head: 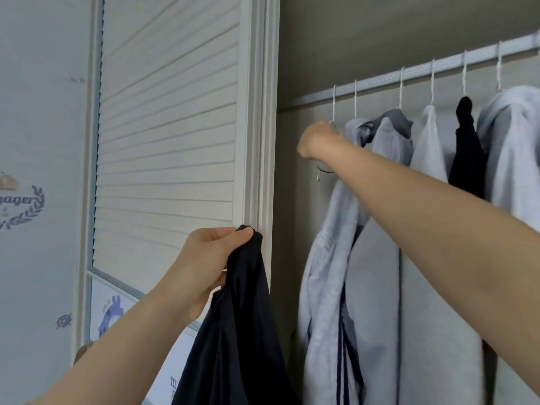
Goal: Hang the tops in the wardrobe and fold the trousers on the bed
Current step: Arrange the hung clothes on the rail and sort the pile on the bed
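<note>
Gripping a black top [242, 317] by its upper edge, the left hand [204, 264] holds it near the louvred wardrobe door [169, 127]. Farther right, the right hand [317, 140] closes around an empty white hanger [334, 106] at the left end of the rail [423, 70], just beside hung grey tops [371, 229].

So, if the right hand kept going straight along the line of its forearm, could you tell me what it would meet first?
The right hand already grips an empty hanger at the rod's left end. Beyond it probably lies the wardrobe's inner wall, though depth is unclear.
</note>
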The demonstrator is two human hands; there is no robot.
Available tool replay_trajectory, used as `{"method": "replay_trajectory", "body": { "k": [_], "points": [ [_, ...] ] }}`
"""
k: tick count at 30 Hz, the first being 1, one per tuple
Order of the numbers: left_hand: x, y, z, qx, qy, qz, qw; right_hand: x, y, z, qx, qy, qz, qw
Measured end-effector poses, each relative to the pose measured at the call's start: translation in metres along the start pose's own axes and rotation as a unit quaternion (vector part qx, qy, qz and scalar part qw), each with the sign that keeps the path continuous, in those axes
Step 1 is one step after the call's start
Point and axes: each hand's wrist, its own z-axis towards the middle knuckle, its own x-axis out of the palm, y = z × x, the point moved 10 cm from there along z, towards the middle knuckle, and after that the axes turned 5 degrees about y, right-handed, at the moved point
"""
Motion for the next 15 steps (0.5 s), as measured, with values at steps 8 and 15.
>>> {"method": "replay_trajectory", "body": {
  "k": [8, 15],
  "points": [
    [-0.001, 0.002, 0.003, -0.008, 0.022, -0.005, 1.000, 0.016, -0.042, 0.023, 0.133, 0.051, -0.068, 0.987],
    [-0.002, 0.005, 0.006, -0.017, 0.029, -0.017, 0.999, -0.015, -0.036, 0.028, 0.071, -0.066, 0.145, 0.985]
  ]
}}
